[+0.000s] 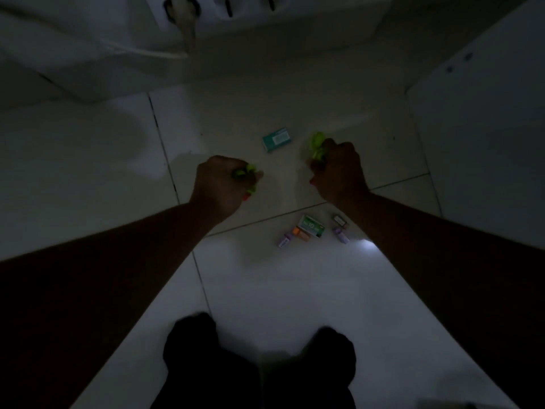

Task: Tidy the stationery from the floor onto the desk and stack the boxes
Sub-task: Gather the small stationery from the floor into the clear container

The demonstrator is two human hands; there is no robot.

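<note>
While the left hand (224,184) and right hand (339,169) are gripping green pieces (318,141) in curled fingers either side of the teal box (277,139), that box is lying on the floor (295,290). A green box (312,226) and small packets (284,240) are waiting nearer the person. No counter is showing, and nothing is blocking them but gloom.

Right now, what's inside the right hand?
The right hand grips a bright green item, protruding above the fist. Its fingers cover the rest, so its type is unclear.
</note>
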